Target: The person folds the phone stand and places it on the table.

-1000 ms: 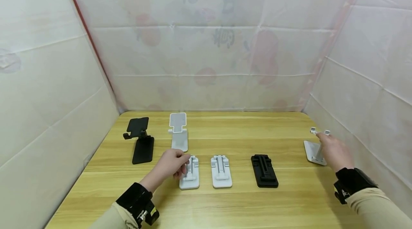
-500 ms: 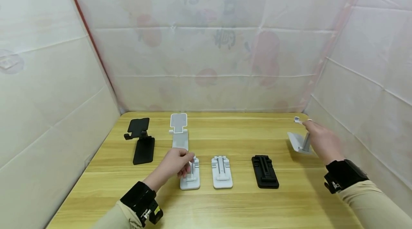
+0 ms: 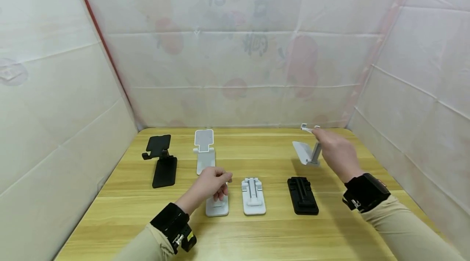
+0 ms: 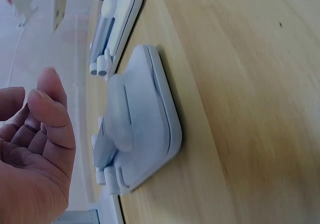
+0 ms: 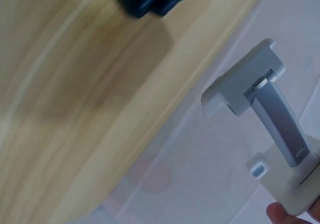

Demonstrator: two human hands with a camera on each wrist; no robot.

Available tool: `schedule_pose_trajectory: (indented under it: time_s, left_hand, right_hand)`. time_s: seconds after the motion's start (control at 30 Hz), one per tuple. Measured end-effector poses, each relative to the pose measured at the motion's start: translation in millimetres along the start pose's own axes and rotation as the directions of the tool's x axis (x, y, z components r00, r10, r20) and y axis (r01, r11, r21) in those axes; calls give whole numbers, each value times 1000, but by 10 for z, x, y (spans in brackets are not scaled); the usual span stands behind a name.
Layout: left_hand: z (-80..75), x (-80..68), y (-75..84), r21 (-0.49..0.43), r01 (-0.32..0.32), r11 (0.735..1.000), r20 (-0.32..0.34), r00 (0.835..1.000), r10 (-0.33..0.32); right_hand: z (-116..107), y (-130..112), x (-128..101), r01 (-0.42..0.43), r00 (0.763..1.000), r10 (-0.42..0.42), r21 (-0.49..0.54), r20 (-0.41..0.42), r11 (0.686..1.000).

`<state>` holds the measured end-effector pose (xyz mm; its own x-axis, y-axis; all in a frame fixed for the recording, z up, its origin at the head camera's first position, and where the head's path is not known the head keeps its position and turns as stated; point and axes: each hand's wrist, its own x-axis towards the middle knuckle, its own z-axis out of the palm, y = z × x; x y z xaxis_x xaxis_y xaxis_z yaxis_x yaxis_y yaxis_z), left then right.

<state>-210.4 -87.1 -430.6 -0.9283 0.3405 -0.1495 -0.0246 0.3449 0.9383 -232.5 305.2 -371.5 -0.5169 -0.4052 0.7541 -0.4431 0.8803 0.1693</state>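
Observation:
My right hand pinches the top of an unfolded white phone stand, lifted above the table with its base tilted. The right wrist view shows its grey post, with fingertips on the holder plate. Over a folded white phone stand hovers my left hand, fingers loosely curled and holding nothing. From the left wrist, that hand appears apart from the folded stand. Another folded white stand lies beside it, and a folded black phone stand lies nearer my right arm.
At the back left of the wooden table stand an unfolded black phone stand and an unfolded white one. Pale sheeting walls in the table's back and both sides.
My right hand has raised the unfolded white stand off the table's right side and carried it left and back. My left hand has drifted slightly right over the folded white stand.

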Motion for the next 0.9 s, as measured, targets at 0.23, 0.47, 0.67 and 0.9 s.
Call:
schedule_pose_trajectory:
  time_s: [0.23,0.47,0.67,0.9]
  left_hand:
    - [93,54,16,-44,3,999,35,999,-1]
    - [174,88,80,-97,3,995,66,998,3]
    - [265,113,160,-175,20,984,107,994,-1]
    - [369,151,234,-250,59,966,107,994,-33]
  right_hand:
    - [97,-197,119,19,1000,-19,56,-11,998]
    - [132,-365,226,52,999,-51,85,-17,995]
    - [132,-548,348,96,995,-92,97,-48,991]
    - [121,-769,466,157,986,-147,163,-75,974]
